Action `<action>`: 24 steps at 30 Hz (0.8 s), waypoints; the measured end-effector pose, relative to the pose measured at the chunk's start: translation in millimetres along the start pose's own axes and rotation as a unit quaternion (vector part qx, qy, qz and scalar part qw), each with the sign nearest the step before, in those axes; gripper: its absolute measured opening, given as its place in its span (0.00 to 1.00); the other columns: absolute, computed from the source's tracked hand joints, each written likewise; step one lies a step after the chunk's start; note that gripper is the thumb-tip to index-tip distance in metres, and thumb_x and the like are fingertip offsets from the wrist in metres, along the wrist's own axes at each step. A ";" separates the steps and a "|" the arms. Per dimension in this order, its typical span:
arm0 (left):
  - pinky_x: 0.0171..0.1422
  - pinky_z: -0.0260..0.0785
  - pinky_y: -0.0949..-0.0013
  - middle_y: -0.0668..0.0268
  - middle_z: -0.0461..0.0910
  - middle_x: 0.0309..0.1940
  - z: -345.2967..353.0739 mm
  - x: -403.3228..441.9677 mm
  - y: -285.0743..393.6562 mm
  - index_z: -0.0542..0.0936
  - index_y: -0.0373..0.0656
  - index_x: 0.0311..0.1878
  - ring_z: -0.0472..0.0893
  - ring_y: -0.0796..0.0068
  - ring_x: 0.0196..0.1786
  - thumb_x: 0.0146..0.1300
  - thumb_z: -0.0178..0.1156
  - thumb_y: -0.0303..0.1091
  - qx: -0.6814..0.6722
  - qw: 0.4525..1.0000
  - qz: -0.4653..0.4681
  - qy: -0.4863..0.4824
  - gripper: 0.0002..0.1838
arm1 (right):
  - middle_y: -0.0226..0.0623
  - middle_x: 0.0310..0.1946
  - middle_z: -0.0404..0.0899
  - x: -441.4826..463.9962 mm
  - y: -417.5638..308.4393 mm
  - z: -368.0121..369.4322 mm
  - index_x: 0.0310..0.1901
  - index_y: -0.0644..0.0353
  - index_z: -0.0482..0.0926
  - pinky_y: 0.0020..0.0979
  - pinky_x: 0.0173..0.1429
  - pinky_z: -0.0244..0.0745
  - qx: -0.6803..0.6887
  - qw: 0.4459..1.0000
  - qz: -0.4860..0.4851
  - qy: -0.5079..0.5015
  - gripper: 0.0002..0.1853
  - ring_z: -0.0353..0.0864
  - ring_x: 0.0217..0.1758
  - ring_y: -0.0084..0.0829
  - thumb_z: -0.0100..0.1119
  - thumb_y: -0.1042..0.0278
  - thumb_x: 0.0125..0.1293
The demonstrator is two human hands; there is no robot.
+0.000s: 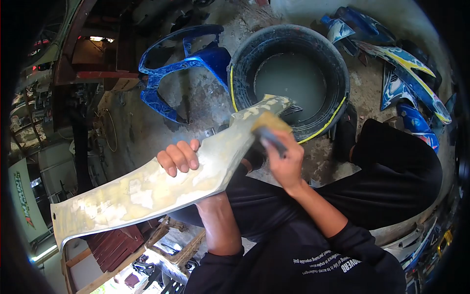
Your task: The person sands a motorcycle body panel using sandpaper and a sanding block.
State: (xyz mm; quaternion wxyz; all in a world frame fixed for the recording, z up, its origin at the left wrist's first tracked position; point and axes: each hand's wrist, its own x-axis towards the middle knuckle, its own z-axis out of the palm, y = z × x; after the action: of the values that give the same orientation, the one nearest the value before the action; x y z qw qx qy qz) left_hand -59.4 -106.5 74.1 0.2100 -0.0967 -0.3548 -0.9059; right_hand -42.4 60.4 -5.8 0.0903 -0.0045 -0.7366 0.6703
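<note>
A long motorcycle body panel, pale grey with yellowish and white patches, lies slanted across my lap. Its narrow upper end reaches over the rim of a black bucket holding cloudy grey water. From beneath, my left hand grips the panel, its fingers curled over the far edge. My right hand is closed on a dark sanding block with a yellowish-brown sheet at its front. Motion smears this block, which is against or just over the panel's upper part; exact contact is hard to tell.
A blue fairing frame rests on the concrete floor left of the bucket. Several blue, white and yellow fairing pieces lie to the right. My crossed legs are beneath the work. A slatted wooden piece stands at lower left.
</note>
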 end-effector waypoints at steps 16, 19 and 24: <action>0.58 0.63 0.59 0.70 0.63 0.25 -3.5 0.2 0.7 0.65 0.50 0.30 0.68 0.72 0.32 0.73 0.52 0.39 -0.028 0.999 -0.008 -0.023 0.13 | 0.41 0.43 0.87 -0.2 -1.6 -7.6 0.42 0.68 0.85 0.33 0.52 0.78 0.065 0.984 -0.146 -0.084 0.13 0.86 0.45 0.38 0.67 0.83 0.54; 0.59 0.63 0.59 0.70 0.63 0.24 -6.5 0.0 0.7 0.65 0.50 0.30 0.68 0.72 0.32 0.74 0.51 0.38 -0.007 1.000 0.005 -0.022 0.13 | 0.42 0.42 0.86 -2.9 0.7 -3.7 0.42 0.67 0.85 0.33 0.51 0.78 0.012 0.998 -0.057 -0.033 0.10 0.86 0.44 0.38 0.66 0.82 0.57; 0.58 0.63 0.60 0.71 0.62 0.24 -0.7 -0.1 0.3 0.65 0.50 0.30 0.68 0.72 0.31 0.73 0.51 0.37 -0.021 1.000 0.002 -0.020 0.13 | 0.39 0.40 0.87 2.2 5.3 -7.2 0.42 0.63 0.86 0.35 0.52 0.73 0.007 0.996 -0.087 -0.038 0.09 0.85 0.42 0.37 0.66 0.79 0.59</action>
State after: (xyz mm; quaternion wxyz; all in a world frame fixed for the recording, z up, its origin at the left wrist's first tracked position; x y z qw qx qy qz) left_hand -59.2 -107.1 73.7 0.2028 -0.1202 -0.3397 -0.9105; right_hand -44.1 68.3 -10.1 0.1201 0.0852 -0.7325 0.6647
